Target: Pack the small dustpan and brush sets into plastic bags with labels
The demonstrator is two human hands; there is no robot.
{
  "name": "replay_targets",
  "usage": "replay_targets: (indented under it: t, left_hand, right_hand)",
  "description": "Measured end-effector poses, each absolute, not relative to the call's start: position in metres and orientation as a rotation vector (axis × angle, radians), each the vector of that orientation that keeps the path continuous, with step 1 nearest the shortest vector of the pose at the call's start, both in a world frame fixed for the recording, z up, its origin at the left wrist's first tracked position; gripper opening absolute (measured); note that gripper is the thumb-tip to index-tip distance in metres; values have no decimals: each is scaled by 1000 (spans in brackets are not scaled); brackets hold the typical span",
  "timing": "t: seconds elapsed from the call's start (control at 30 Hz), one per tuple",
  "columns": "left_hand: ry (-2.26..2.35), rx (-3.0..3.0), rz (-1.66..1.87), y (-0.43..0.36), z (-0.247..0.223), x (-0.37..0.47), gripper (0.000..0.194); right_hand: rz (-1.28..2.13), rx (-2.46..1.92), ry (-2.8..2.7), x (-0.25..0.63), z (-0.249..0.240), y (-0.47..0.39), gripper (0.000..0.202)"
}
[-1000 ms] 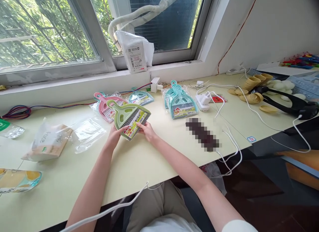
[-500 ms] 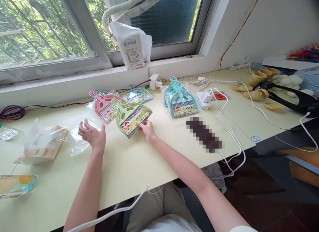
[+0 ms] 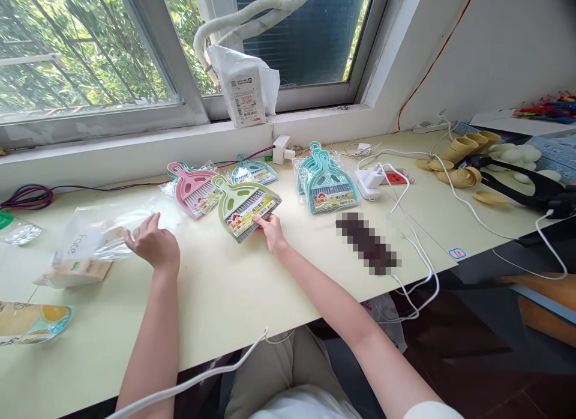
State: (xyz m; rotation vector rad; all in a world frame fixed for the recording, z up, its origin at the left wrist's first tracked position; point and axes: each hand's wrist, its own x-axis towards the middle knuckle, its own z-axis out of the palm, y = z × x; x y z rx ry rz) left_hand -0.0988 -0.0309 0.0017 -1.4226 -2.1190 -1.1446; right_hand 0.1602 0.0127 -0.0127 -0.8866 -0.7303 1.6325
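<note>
A pale green mini dustpan [image 3: 219, 210] with a grey-bristled brush and a printed label is in my right hand [image 3: 272, 232], gripped at its lower right edge and tilted above the table. My left hand [image 3: 155, 245] is farther left with its fingers extended and apart. Its fingertips are at a crumpled clear plastic bag [image 3: 112, 218], which lies partly over a tissue pack [image 3: 85, 272]. Behind the green set are a wrapped pink dustpan set [image 3: 191, 188] and a wrapped blue one [image 3: 254, 171]. Several wrapped teal dustpan sets [image 3: 330, 185] are stacked to the right.
A white charger block [image 3: 369, 182] and white cables lie at right, beside a pixelated dark object [image 3: 366, 242]. An orange-printed pouch [image 3: 36, 323] is at the left. Tan cups [image 3: 465, 161] and a black strap-like item [image 3: 531, 185] stand far right. A window runs behind.
My left hand has moved left and turned, and the clear bag has shifted left over the tissue pack. My right hand still holds the green dustpan in nearly the same place.
</note>
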Motion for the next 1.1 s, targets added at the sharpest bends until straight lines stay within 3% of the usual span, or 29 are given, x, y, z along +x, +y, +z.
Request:
replay_targets:
  t: [0.23, 0.43, 0.6, 0.83, 1.1]
  left_hand:
    - [-1900, -1647, -1386, -30, 12, -67, 54]
    - [-1970, -2024, -1218, -19, -12, -53, 69]
    - [-2044, -2002, -1243, -19, -20, -64, 82]
    - [-2015, -2099, -1308, -18, -19, -61, 86]
    - [-1823, -2329, -1361, -24, -9, -40, 82]
  right_hand:
    - [1560, -823, -771, 171, -5, 19, 34]
    - [1630, -840, -968, 186, -1, 23, 33]
    - [1719, -973, -1145, 193, -2, 22, 23]
    - [1580, -1089, -1070, 187, -4, 17, 18]
    - [1712, -978, -1212, 178, -7, 11, 28]
